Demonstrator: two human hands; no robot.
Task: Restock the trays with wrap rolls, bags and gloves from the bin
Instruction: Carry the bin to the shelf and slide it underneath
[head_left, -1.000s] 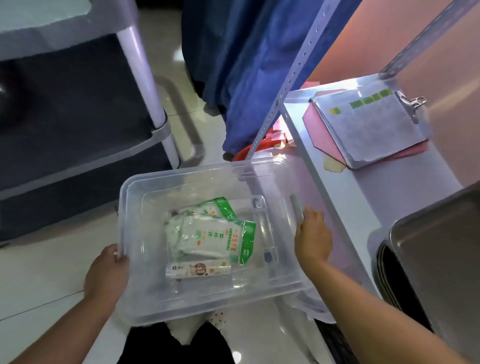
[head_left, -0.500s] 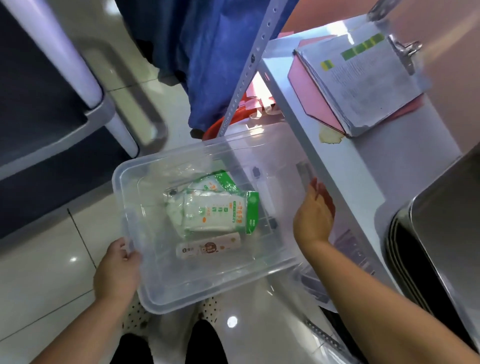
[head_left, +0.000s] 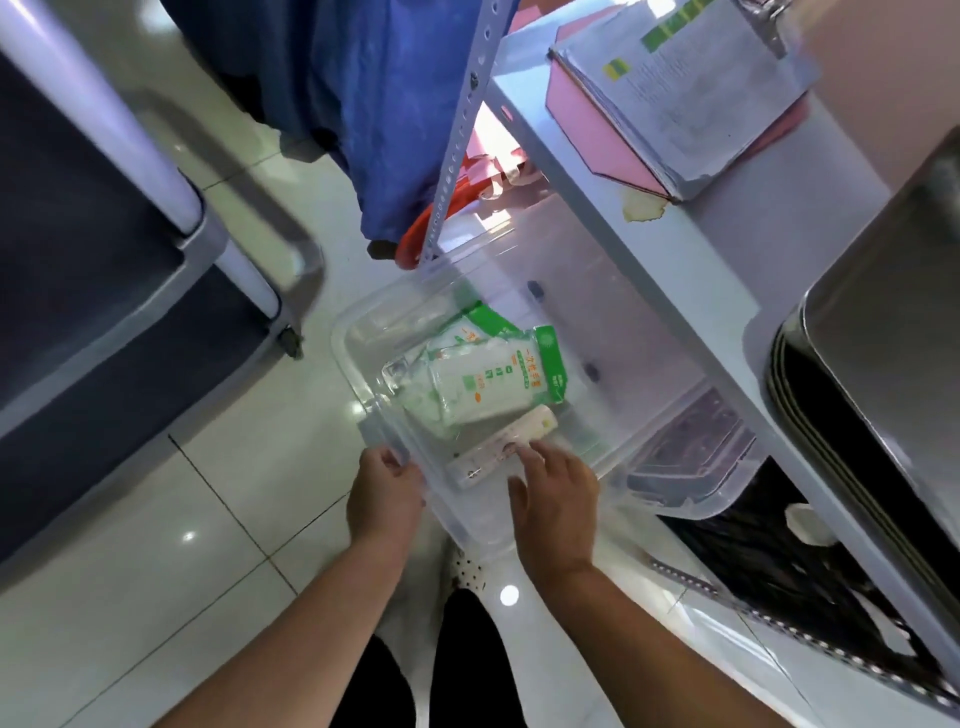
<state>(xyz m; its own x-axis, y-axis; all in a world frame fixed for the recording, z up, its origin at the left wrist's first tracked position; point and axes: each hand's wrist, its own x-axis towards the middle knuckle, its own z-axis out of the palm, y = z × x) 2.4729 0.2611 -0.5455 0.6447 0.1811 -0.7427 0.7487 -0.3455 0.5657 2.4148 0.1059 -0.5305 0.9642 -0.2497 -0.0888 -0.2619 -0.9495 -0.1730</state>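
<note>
A clear plastic bin (head_left: 363, 332) sits low, partly pushed under the white shelf (head_left: 691, 249). Inside it lie green-and-white glove packs (head_left: 483, 384) and a slim white wrap roll box (head_left: 498, 452). My left hand (head_left: 384, 493) grips the bin's near-left rim. My right hand (head_left: 556, 499) reaches over the near wall into the bin, fingers spread, fingertips touching the wrap roll box. A stack of steel trays (head_left: 872, 364) rests on the shelf at the right.
A clipboard with papers on pink folders (head_left: 680, 88) lies at the shelf's far end. A perforated metal post (head_left: 457, 135) stands beside a hanging blue cloth (head_left: 363, 104). A grey cart (head_left: 130, 280) is at left. A second clear container (head_left: 691, 457) sits under the shelf.
The bin has gone down and further under the shelf. My right hand left the bin's right rim and reached inside onto the wrap roll box. My left hand shifted along the rim.
</note>
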